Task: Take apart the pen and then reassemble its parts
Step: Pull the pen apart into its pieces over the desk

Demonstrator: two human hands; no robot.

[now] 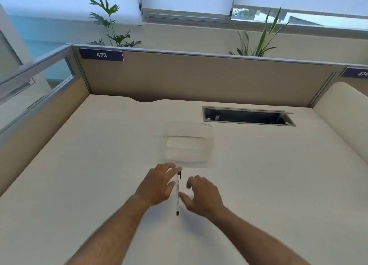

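A slim pen [177, 195] with a clear barrel and dark ends lies on the cream desk [79, 185], pointing away from me. It sits between my two hands. My left hand [157, 183] hovers just left of it, fingers spread, with a fingertip at the pen's far end. My right hand [201, 193] is just right of it, fingers apart and blurred, thumb close to the barrel. Neither hand grips the pen.
A clear plastic tray [209, 143] lies on the desk just beyond the hands. Farther back right is an open cable slot [247, 116]. Beige partition walls [199, 77] close the desk at the back and left.
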